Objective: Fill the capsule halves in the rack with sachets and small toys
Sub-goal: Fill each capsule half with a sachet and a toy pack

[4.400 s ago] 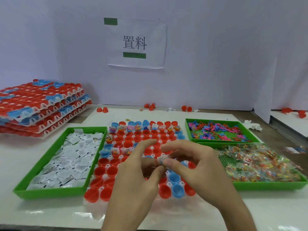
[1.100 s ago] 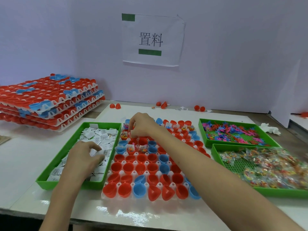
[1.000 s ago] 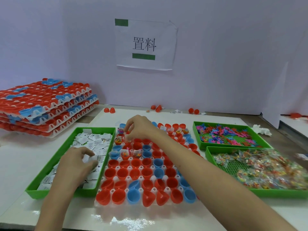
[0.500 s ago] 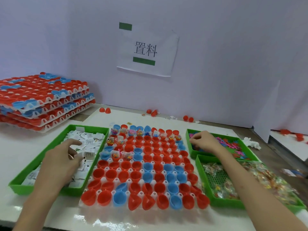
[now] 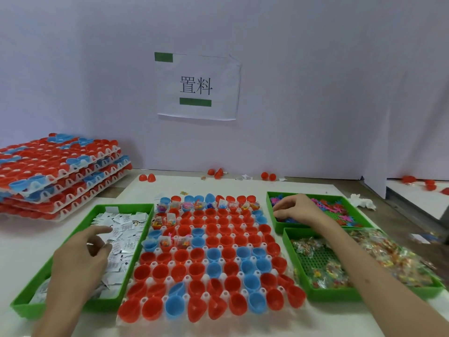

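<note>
fingers (image 5: 102, 230) of the left hand (image 5: 80, 261): index stretched forward, thumb apart below it, the others loosely bent; i cannot tell whether they hold anything.
fingers (image 5: 279, 209) of the right hand (image 5: 297, 210): curled downward with the tips among the toys; i cannot tell whether they pinch one.
left hand place: over the near half of the left green tray (image 5: 24, 307), above the sachets (image 5: 124, 227).
right hand place: inside the far right green tray (image 5: 271, 210), its forearm crossing above the near right green tray (image 5: 340, 294).
rack (image 5: 206, 294): white, in the middle of the surface (image 5: 243, 186), between the trays and just beside the left one.
capsule halves (image 5: 181, 255): red and blue, open side up in the rack's seats; several in the front row sit tilted.
filled halves: the back row and a few at the left of the next rows hold clear packets and coloured bits; the others look bare inside.
sachets: small, white, printed, heaped loose in the left green tray.
small toys (image 5: 337, 210): pink, blue and other bright plastic pieces in the far right green tray.
clear bags (image 5: 388, 254): piled in the near right green tray.
stack of racks (image 5: 56, 173): far left, loaded with red and blue halves.
loose halves (image 5: 147, 178): red, scattered along the back wall.
paper sign (image 5: 196, 86): on the wall, two characters, green tape.
</note>
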Demonstrator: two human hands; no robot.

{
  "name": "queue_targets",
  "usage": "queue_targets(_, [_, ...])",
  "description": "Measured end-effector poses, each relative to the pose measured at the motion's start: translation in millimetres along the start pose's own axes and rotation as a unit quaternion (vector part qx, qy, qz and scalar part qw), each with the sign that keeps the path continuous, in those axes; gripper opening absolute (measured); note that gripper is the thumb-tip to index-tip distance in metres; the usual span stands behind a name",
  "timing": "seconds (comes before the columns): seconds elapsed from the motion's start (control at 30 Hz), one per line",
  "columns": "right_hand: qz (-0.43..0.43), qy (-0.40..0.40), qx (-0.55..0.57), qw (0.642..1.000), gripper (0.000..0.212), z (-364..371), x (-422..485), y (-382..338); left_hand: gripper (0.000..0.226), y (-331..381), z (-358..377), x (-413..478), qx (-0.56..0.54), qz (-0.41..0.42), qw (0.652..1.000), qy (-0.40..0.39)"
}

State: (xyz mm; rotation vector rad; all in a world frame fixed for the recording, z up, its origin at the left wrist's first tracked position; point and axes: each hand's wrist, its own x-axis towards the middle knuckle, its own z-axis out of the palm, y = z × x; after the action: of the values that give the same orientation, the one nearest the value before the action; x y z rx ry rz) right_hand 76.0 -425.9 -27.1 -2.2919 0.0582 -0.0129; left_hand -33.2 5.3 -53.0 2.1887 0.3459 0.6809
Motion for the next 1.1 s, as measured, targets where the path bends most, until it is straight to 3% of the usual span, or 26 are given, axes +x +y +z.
queue_targets(0.17, [0.007,-0.003,-0.005,1.000,0.022,-2,-2,-1,0.016,1,-2,-1,-0.016,-0.003,1.000,0.005])
queue_targets(0.6, [-0.017,0.198,0.095,0.975,0.025,-17,0,4,0.024,-6,-10,0,-0.125,-0.015,0.992,0.017])
queue_targets(0.8, [-0.039,0.207,0.201,0.957,0.017,-15,-15,-14,0.015,1,-14,-7,-0.206,-0.064,0.976,0.038])
queue_targets(0.87, [-0.067,0.186,0.289,0.937,0.015,-13,-34,-34,0.021,20,-10,4,-0.297,-0.120,0.946,0.047])
queue_targets(0.93, [-0.111,0.159,0.357,0.914,0.015,-7,-61,-59,0.038,36,-8,9,-0.409,-0.168,0.897,-0.023])
queue_targets(1.03, [-0.193,0.126,0.422,0.877,0.015,10,-113,-96,0.032,97,-4,-36,-0.427,-0.085,0.899,-0.041])
queue_targets(1.1, [-0.249,0.106,0.472,0.839,0.013,22,-147,-112,0.019,144,-2,-85,-0.507,-0.052,0.859,-0.042])
